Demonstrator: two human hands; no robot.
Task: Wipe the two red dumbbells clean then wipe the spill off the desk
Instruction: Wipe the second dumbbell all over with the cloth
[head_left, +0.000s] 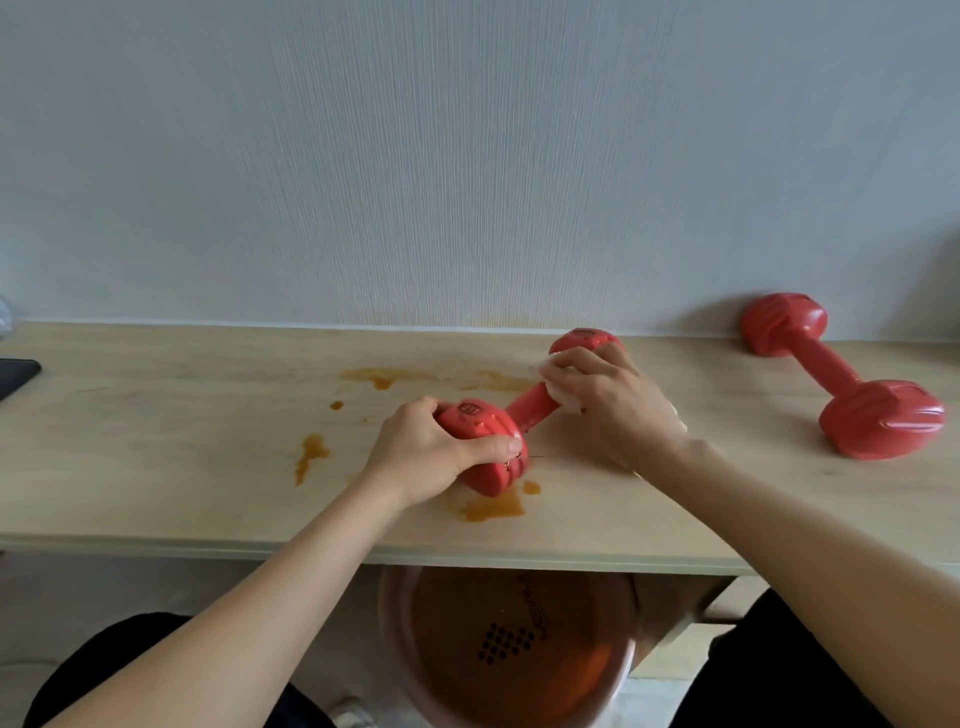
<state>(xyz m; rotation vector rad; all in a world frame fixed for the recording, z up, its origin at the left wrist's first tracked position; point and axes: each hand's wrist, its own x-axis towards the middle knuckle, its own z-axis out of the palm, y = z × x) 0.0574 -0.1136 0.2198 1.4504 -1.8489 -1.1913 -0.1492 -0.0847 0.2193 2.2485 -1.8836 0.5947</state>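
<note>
The pale wooden desk (156, 467) bears two red dumbbells (524, 410) (841, 379) and orange spill (493, 506).

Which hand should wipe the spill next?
Right hand: it already holds the white wipe. Left hand grips the near red plastic dumbbell over the orange spill.

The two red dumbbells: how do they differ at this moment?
The near dumbbell is gripped by the left hand while the right hand presses a white wipe on its handle; the far dumbbell lies untouched. Orange spill surrounds the near one, not the far one. Both are red, same shape.
</note>
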